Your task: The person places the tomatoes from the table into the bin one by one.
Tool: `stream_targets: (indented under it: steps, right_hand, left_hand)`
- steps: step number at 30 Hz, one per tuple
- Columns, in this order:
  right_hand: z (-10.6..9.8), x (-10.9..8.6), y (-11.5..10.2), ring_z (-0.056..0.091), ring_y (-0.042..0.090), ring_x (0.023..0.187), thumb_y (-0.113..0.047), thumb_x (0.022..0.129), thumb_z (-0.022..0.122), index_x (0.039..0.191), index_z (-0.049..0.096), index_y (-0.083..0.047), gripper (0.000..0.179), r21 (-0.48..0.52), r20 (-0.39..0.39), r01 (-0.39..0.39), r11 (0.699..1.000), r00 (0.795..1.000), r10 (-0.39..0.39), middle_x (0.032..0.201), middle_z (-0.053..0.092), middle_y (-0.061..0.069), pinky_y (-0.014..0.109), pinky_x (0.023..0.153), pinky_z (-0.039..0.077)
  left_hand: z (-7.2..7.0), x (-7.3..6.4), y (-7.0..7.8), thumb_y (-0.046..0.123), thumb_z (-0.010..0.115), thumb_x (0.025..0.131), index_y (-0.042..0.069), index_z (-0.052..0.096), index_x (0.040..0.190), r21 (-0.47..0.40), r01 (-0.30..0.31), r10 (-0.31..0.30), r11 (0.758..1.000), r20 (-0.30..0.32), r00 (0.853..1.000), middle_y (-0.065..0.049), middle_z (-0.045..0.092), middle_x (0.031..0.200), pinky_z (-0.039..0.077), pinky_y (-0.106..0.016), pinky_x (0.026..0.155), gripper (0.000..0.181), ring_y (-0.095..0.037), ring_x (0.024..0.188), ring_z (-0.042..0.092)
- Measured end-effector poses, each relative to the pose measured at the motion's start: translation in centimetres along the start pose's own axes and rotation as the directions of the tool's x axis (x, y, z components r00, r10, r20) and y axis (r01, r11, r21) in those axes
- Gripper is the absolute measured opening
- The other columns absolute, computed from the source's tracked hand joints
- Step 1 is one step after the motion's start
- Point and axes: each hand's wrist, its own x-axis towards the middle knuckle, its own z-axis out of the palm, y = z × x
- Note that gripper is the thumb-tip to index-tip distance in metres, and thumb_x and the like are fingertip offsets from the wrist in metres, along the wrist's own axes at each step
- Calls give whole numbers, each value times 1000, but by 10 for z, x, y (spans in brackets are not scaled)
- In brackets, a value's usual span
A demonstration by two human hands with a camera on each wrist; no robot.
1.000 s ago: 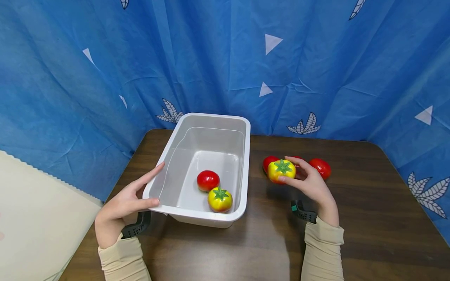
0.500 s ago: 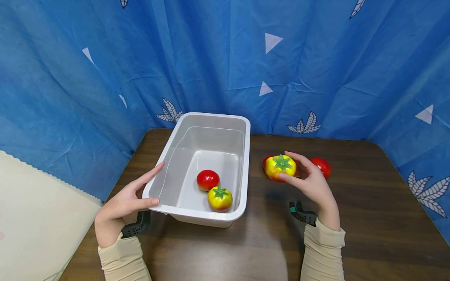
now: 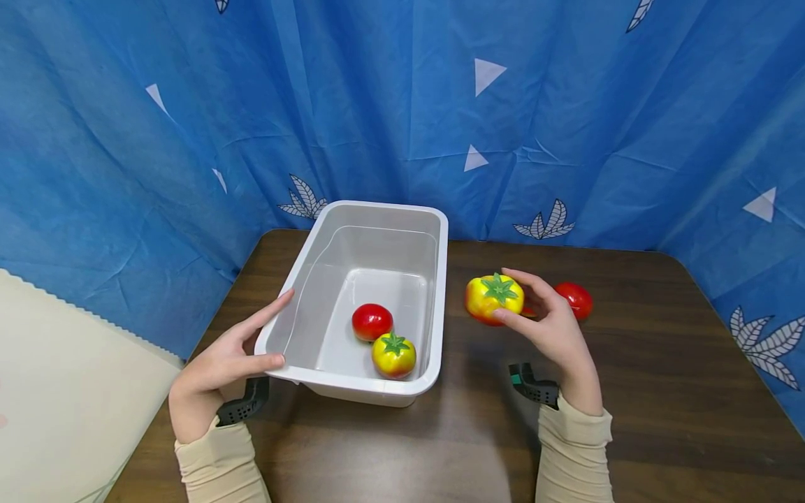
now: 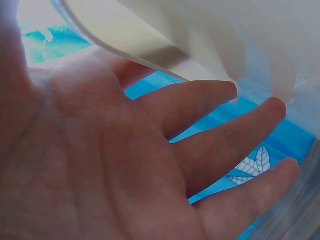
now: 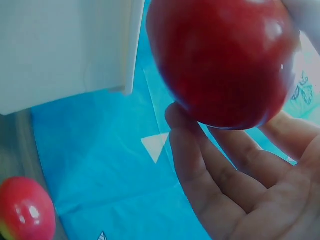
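Observation:
My right hand (image 3: 553,321) grips a toy tomato (image 3: 497,293), yellow and red with a green star-shaped top, held over the table right of the bin. In the right wrist view its glossy red underside fills the top. My left hand (image 3: 220,367) rests on the near left corner of a light grey plastic bin (image 3: 442,279), thumb and forefinger over the rim. In the left wrist view the other fingers (image 4: 250,130) lie straight along the outer wall. Inside the bin sit a red toy tomato (image 3: 372,323) and a yellow one (image 3: 393,356), side by side.
Another red toy tomato (image 3: 574,300) lies on the brown wooden table (image 3: 660,363), right of my right hand. A bit of red shows between that hand's fingers. A blue curtain (image 3: 390,105) hangs behind the table; a pale cloth (image 3: 63,391) is at the left.
My right hand has carried the toy tomato slightly left and up, toward the bin, covering the red tomato behind it. My left hand and the bin have stayed put.

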Motion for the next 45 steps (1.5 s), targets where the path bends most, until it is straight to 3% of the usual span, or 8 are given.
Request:
stream_targets:
  steps: [18,24,34,45]
  right_hand:
    - [23,0,-18,55,17,102,-4,80,72,131,54,-14,55,113,-15,95,989,996,-94,124,56,4,22,84,48]
    - [31,0,-23,55,21,99,-3,78,74,130,54,-14,56,112,-3,135,985,991,-135,122,57,3,24,78,50]
    - [44,0,-28,53,20,104,-4,77,74,131,54,-15,59,124,37,179,976,982,-185,127,54,-1,28,82,50]
    - [55,1,-31,53,19,109,-3,76,76,132,52,-12,62,149,34,222,964,973,-229,129,53,1,28,88,47]
  left_hand:
    - [0,0,1,-11,62,83,13,18,151,-5,-1,1,1000,3,1000,-19,19,144,52,-34,74,84,-23,109,43]
    - [0,0,1,-11,61,83,12,18,151,-38,-4,5,999,10,1000,-19,19,143,52,-34,75,84,-25,109,43]
    - [0,0,0,-10,61,83,13,18,151,-45,10,-10,999,6,1000,-18,18,143,52,-35,75,84,-25,110,40]
    - [-1,1,-1,-12,61,83,12,17,151,-21,-14,14,1000,18,1000,-19,17,145,52,-33,76,84,-22,111,41]
